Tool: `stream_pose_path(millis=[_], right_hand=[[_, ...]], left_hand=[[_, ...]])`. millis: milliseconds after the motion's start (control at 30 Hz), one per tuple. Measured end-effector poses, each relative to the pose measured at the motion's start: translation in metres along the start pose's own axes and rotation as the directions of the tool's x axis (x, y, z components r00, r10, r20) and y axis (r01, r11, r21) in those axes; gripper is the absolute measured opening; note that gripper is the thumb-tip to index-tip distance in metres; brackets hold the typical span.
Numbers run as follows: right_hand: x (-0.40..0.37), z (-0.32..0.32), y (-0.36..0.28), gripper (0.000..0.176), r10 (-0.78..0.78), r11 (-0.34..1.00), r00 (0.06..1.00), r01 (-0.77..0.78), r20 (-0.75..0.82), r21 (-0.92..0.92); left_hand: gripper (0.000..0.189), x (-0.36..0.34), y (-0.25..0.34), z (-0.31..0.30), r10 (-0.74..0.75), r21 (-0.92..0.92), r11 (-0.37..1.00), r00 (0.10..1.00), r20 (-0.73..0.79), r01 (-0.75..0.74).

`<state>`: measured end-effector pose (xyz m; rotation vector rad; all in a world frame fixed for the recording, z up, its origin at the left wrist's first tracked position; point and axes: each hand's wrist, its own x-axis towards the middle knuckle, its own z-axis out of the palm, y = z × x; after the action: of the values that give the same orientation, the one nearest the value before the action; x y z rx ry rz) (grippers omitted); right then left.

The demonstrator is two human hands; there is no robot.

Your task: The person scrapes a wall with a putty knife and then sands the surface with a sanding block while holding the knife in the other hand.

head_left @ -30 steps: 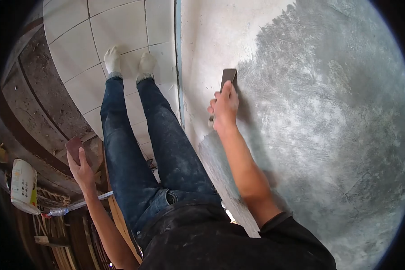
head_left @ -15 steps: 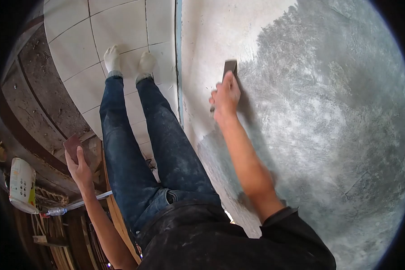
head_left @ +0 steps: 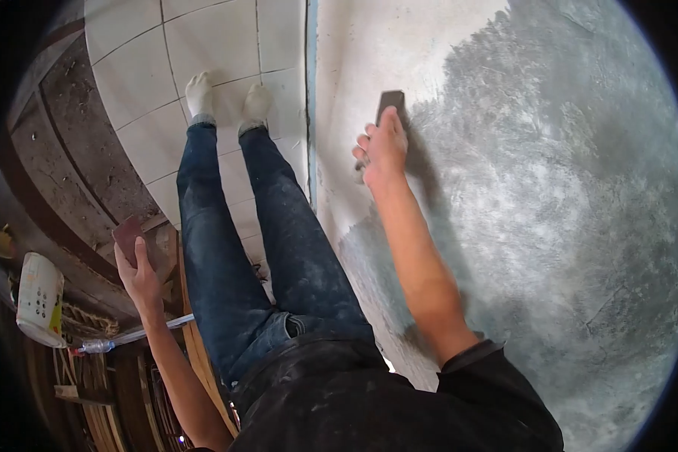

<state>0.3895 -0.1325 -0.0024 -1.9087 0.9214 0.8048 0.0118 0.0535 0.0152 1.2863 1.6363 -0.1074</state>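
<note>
My right hand [head_left: 385,149] is closed around a dark flat block [head_left: 391,99] held against the wall [head_left: 520,196]. The block's near end is hidden by the fingers. It lies near the boundary between the pale surface and the mottled grey coating. At the left, my left hand [head_left: 140,277] grips a reddish-brown flat piece [head_left: 130,232] between thumb and fingers, away from the wall.
Pale floor tiles [head_left: 132,79] lie under my socked feet, beside the wall's base. A white bucket [head_left: 39,300], a plastic bottle [head_left: 96,346] and wooden strips [head_left: 87,395] are at the lower left. A brown beam curves along the left.
The view has shifted slightly, moving floor and legs rightward in the frame. My right hand and its block appear slightly higher. Both hands keep their hold.
</note>
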Motion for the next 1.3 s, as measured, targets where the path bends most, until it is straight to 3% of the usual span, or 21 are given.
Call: stream_pose_path(millis=[133, 267, 367, 500, 667, 767, 867, 967, 1067, 1100, 1133, 1167, 1233, 1267, 1300], right_hand=[[-0.029, -0.025, -0.001, 0.041, -0.018, 0.995, 0.998, 0.012, -0.061, -0.102], [-0.002, -0.006, -0.007, 0.037, 0.01, 1.0, 0.999, -0.011, 0.042, 0.028], [-0.012, -0.004, -0.006, 0.029, -0.01, 1.0, 1.0, 0.009, 0.006, 0.011], [-0.03, -0.023, -0.01, 0.026, 0.06, 0.998, 0.998, -0.06, -0.019, 0.0], [0.002, 0.008, -0.015, 0.025, 0.033, 0.996, 0.991, -0.044, 0.126, 0.083], [-0.007, -0.018, -0.012, 0.026, 0.044, 0.999, 0.979, -0.048, 0.199, 0.012], [-0.028, -0.069, 0.026, 0.03, 0.144, 0.97, 0.958, -0.086, 0.247, -0.229], [-0.062, -0.111, 0.062, 0.035, 0.279, 0.838, 0.926, -0.105, 0.255, -0.535], [-0.08, -0.177, 0.11, 0.033, 0.056, 0.583, 0.906, 0.312, 0.421, -0.75], [-0.09, -0.186, 0.108, 0.033, 0.003, 0.54, 0.891, 0.381, 0.454, -0.75], [-0.099, -0.195, 0.105, 0.033, -0.051, 0.491, 0.873, 0.445, 0.486, -0.749], [-0.111, -0.199, 0.095, 0.033, -0.033, 0.492, 0.875, 0.435, 0.483, -0.754], [-0.118, -0.214, 0.089, 0.032, 0.056, 0.555, 0.889, 0.351, 0.454, -0.755], [-0.118, -0.222, 0.089, 0.031, 0.126, 0.607, 0.894, 0.272, 0.429, -0.746], [-0.122, -0.218, 0.081, 0.031, 0.185, 0.64, 0.898, 0.198, 0.399, -0.742]], left_hand=[[0.044, -0.001, -0.01, -0.002, -0.036, -0.011, 0.999, 0.999, -0.014, 0.036], [0.043, -0.002, -0.012, -0.002, -0.088, 0.017, 0.996, 0.996, 0.012, 0.088], [0.042, -0.006, -0.003, 0.003, 0.016, 0.005, 1.0, 0.999, -0.036, -0.016], [0.047, -0.003, -0.018, 0.002, -0.007, 0.007, 1.0, 1.0, -0.011, 0.007], [0.038, -0.01, 0.003, 0.006, -0.052, -0.032, 0.998, 0.998, -0.033, 0.051], [0.035, -0.005, 0.01, 0.013, 0.079, 0.002, 0.997, 0.997, -0.019, -0.079], [0.033, 0.0, 0.044, 0.05, 0.094, -0.09, 0.992, 0.991, 0.094, -0.085], [0.032, -0.002, 0.078, 0.112, 0.193, -0.015, 0.981, 0.947, 0.255, -0.196], [0.035, -0.029, 0.128, 0.192, 0.234, -0.119, 0.972, 0.876, 0.422, -0.202], [0.035, -0.039, 0.144, 0.215, 0.202, -0.166, 0.977, 0.83, 0.521, -0.133], [0.033, -0.05, 0.154, 0.241, 0.307, -0.23, 0.949, 0.8, 0.516, -0.215], [0.033, -0.06, 0.174, 0.26, 0.342, -0.288, 0.933, 0.777, 0.528, -0.215], [0.028, -0.074, 0.196, 0.307, 0.476, -0.513, 0.823, 0.789, 0.388, -0.243], [0.037, -0.074, 0.217, 0.314, 0.43, -0.464, 0.863, 0.773, 0.467, -0.2], [0.038, -0.073, 0.227, 0.328, 0.466, -0.514, 0.829, 0.782, 0.413, -0.222]])
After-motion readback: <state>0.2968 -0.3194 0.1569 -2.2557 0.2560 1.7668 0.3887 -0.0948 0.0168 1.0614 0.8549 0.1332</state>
